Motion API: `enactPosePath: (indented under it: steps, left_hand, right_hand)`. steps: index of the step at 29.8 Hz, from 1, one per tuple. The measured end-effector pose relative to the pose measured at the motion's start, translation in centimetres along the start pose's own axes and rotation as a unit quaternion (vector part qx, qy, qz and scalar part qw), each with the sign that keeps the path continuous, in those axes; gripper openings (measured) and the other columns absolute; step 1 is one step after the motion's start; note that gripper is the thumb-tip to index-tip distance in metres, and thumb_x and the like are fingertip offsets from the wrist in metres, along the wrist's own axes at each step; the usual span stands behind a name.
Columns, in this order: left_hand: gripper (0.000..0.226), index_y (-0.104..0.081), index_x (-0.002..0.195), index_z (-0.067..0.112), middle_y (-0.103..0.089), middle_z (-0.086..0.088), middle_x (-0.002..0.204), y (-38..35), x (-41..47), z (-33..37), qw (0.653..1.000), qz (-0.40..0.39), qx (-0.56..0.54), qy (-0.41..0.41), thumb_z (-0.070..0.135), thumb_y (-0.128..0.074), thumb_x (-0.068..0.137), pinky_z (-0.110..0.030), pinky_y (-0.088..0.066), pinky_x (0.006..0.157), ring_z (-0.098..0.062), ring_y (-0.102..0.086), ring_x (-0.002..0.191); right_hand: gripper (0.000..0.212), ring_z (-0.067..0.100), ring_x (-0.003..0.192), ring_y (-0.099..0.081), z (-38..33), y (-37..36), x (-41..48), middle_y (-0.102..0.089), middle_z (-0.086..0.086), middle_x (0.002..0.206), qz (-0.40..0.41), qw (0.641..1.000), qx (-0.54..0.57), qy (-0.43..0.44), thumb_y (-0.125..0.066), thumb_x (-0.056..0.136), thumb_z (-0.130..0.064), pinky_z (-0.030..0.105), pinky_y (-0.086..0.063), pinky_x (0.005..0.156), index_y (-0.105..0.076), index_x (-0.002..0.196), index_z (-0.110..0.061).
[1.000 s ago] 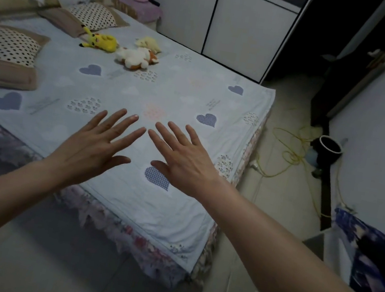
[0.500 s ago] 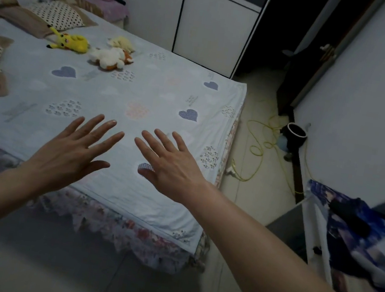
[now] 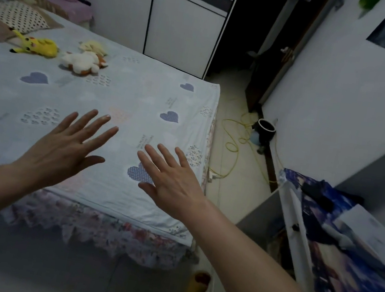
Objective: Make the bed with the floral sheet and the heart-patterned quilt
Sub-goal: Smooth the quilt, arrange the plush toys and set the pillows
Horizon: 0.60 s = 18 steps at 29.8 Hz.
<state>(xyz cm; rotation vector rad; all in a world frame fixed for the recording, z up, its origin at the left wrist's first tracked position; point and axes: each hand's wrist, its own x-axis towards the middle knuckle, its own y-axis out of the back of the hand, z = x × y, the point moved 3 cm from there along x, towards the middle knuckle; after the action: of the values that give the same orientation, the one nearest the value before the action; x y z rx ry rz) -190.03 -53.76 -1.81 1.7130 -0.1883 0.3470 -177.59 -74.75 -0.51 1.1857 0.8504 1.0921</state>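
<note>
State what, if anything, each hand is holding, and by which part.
Nothing is held. The left hand and the right hand are both open, fingers spread straight, over the heart-patterned quilt.

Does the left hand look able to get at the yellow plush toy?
Probably not without leaning: the left hand is spread open over the near edge of the heart-patterned quilt, and the yellow plush toy lies far off by the dotted pillow. Nothing stands between them.
</note>
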Motion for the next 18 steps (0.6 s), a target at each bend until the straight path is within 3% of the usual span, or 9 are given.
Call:
enactPosePath:
  steps: [18]
  left_hand:
    - [0.074,-0.026,0.155,0.017,-0.023,-0.015,0.160,2.5,-1.1,0.2,0.999,0.005,0.019,-0.036,0.059,-0.025,0.095,-0.057,-0.018,0.118,-0.038,-0.017,0.149]
  right_hand:
    - [0.065,0.024,0.152,-0.005,-1.2,2.7,-1.9,-0.009,-0.001,0.165,0.040,0.999,-0.017,-0.025,-0.032,0.103,-0.050,0.049,-0.004,0.122,-0.010,0.158,-0.022]
